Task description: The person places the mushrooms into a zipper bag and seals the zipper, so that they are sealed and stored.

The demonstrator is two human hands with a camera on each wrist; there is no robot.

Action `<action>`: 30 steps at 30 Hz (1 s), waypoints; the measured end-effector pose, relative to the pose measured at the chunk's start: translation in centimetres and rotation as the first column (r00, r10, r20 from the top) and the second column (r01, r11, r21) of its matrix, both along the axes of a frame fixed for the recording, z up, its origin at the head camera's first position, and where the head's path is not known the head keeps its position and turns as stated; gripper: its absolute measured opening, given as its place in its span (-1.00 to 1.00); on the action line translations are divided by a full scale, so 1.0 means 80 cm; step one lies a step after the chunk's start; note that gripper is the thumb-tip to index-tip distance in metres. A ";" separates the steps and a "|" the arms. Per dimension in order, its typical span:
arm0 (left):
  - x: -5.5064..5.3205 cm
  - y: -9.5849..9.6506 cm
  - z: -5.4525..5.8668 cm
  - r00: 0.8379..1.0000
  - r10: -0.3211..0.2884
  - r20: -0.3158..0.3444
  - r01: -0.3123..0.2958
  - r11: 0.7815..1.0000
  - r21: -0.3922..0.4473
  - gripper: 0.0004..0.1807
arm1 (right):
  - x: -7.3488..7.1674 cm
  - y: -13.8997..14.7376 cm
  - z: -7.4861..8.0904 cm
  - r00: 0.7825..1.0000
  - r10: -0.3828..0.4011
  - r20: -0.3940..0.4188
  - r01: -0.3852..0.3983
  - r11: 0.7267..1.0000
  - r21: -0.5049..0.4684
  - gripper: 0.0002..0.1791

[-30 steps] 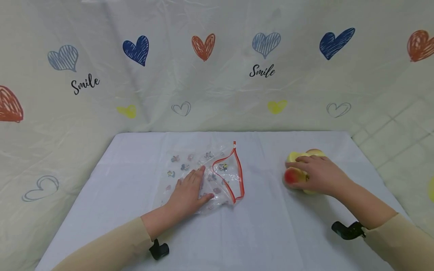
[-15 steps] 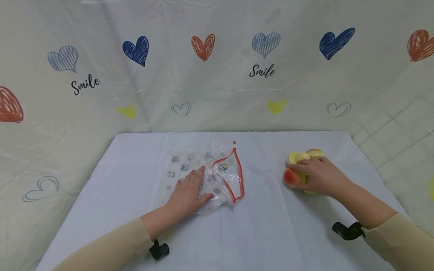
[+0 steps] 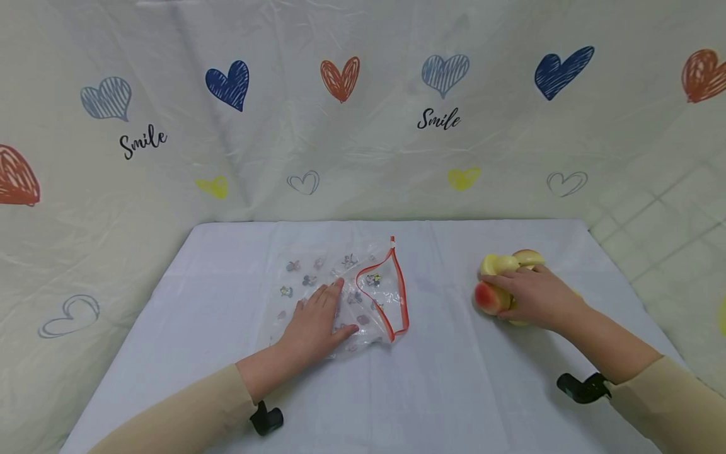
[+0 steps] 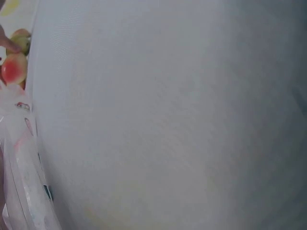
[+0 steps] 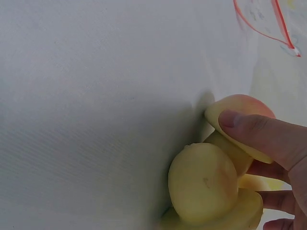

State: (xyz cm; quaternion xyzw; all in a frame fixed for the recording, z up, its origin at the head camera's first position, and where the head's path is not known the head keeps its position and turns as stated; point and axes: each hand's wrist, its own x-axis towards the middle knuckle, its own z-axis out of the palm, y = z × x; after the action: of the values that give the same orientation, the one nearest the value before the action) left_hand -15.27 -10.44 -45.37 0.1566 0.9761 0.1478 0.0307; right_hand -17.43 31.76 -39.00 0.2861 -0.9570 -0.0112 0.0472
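Observation:
My left hand [image 3: 312,325] lies flat with fingers spread on a clear plastic zip bag [image 3: 295,284] with a small cartoon print. The bag's red-edged mouth [image 3: 404,302] gapes toward the right. Over a cluster of fruit, my right hand [image 3: 539,299] pinches a red-and-yellow peach [image 3: 491,298]. In the right wrist view the thumb [image 5: 249,125] presses on the peach [image 5: 244,106] and the other fingers sit behind it, partly hidden. Beside it is a round pale-yellow fruit [image 5: 202,183], with more yellow fruit under and around it.
A white cloth covers the table [image 3: 431,391], whose far edge meets a pale curtain [image 3: 386,151] printed with hearts. More of the fruit cluster, a yellow piece [image 3: 499,263] and a reddish-topped one [image 3: 529,256], lies just beyond the right hand.
My right hand's fingers have drawn back slightly and closed in on the peach, uncovering more of the yellow fruit behind. The left hand and bag have stayed put.

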 end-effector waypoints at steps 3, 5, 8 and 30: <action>0.000 0.000 0.000 1.000 -0.002 0.001 0.002 1.000 -0.001 0.10 | 0.000 0.000 -0.001 1.000 0.001 -0.002 -0.001 1.000 0.002 -0.29; 0.000 0.000 0.001 1.000 -0.004 0.001 0.004 1.000 -0.002 0.10 | 0.000 0.000 -0.002 1.000 -0.005 0.003 0.005 1.000 0.001 -0.28; 0.000 0.000 0.002 1.000 -0.003 0.002 0.003 1.000 -0.004 0.10 | -0.001 0.001 -0.002 1.000 -0.011 0.005 0.011 1.000 -0.002 -0.28; 0.000 0.001 0.002 1.000 -0.001 0.000 0.001 1.000 -0.012 0.10 | -0.011 -0.043 0.014 0.998 -0.001 0.070 0.006 0.997 -0.079 -0.31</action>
State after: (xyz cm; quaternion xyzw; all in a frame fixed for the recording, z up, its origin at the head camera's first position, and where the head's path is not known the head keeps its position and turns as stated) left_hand -15.26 -10.36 -45.23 0.1570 0.9769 0.1417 0.0319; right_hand -18.29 28.30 -37.85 0.2826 -0.9582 0.0365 0.0249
